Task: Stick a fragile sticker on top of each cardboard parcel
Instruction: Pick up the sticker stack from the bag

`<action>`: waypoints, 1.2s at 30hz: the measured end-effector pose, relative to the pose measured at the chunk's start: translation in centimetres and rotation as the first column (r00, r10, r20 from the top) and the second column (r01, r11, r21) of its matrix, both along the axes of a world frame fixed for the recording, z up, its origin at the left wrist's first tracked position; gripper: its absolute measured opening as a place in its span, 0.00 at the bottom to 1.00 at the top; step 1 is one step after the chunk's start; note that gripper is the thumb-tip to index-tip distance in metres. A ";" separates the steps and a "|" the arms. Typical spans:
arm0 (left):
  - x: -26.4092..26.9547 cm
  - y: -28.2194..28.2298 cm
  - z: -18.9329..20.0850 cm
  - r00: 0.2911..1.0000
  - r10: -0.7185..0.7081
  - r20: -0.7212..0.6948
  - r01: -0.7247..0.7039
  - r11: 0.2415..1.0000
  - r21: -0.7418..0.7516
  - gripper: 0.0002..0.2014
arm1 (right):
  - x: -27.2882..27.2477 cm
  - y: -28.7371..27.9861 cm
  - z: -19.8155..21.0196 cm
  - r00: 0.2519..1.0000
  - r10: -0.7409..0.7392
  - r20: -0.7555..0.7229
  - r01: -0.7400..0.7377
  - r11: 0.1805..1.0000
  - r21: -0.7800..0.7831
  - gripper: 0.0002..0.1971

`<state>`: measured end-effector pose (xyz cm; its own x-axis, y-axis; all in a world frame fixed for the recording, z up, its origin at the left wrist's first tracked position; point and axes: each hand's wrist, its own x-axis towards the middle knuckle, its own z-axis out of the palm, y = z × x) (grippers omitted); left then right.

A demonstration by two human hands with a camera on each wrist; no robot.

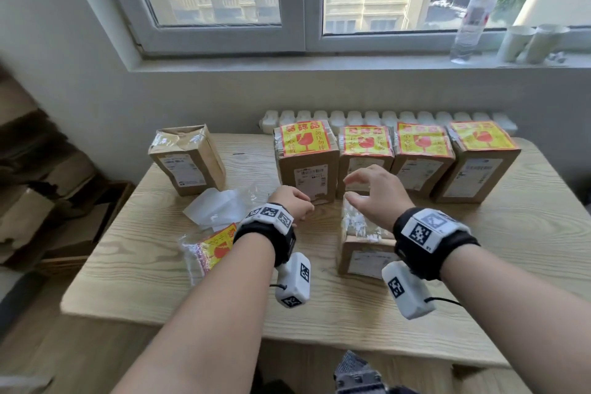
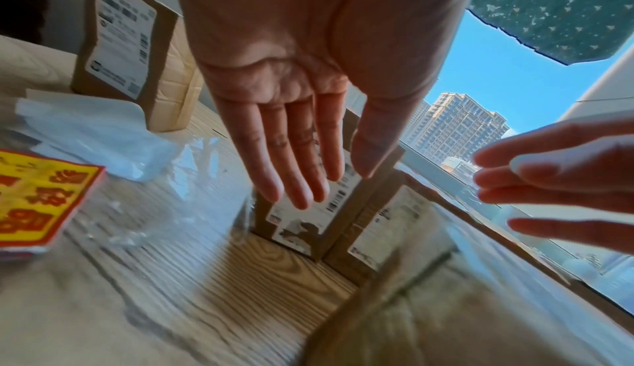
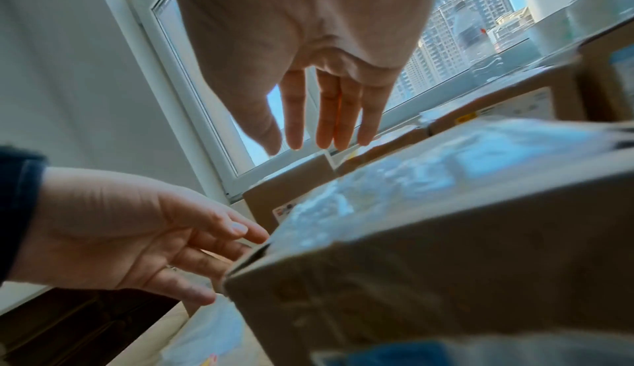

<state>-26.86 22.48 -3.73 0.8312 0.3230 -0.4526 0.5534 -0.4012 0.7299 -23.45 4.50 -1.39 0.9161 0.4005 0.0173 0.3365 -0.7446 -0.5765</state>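
Several cardboard parcels stand in a row at the back of the wooden table [image 1: 160, 265], each with a yellow and red fragile sticker [image 1: 303, 139] on top. A bare-topped parcel [image 1: 188, 160] [image 2: 127, 46] stands at the back left. Another parcel [image 1: 364, 246] [image 2: 463, 317] [image 3: 446, 236] with a taped top and no sticker sits nearer me. My right hand [image 1: 355, 189] [image 3: 301, 144] hovers open above it, holding nothing. To its left my left hand [image 1: 303, 208] [image 2: 329, 182] is open and empty, fingers straight. A pack of stickers [image 1: 217, 246] [image 2: 37, 198] in clear plastic lies at the front left.
White backing papers [image 1: 220, 205] lie crumpled beside the sticker pack. A radiator [image 1: 383, 117] runs behind the table. On the windowsill stand a water bottle [image 1: 476, 16] and two pale rolls [image 1: 531, 41]. Flattened cardboard [image 1: 48, 185] is stacked on the floor at the left.
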 end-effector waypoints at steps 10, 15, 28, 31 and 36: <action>-2.2 14.2 -2.3 0.982 0.179 -0.051 -0.181 0.983 -0.023 0.07 | 0.0 12.6 -2.2 0.976 0.075 -0.203 -0.084 0.996 -0.034 0.12; -2.6 20.3 -5.0 0.970 0.206 -0.132 -0.213 0.976 -0.041 0.11 | 0.8 16.7 -5.2 0.951 -0.042 -0.305 0.004 0.993 -0.122 0.16; -2.6 24.3 -10.3 0.943 -0.111 -0.313 0.072 0.988 -0.134 0.11 | 0.2 21.9 -11.3 0.644 -0.258 -0.720 0.271 0.957 -0.101 0.14; -2.9 24.4 -11.4 0.934 -0.147 -0.325 0.103 0.984 -0.147 0.13 | -0.8 22.7 -12.1 0.536 -0.228 -0.813 0.187 0.971 -0.149 0.08; -3.4 24.7 -12.4 0.941 -0.133 -0.310 0.092 0.985 -0.143 0.11 | -1.2 24.0 -14.1 0.583 -0.248 -0.774 0.110 0.968 -0.227 0.05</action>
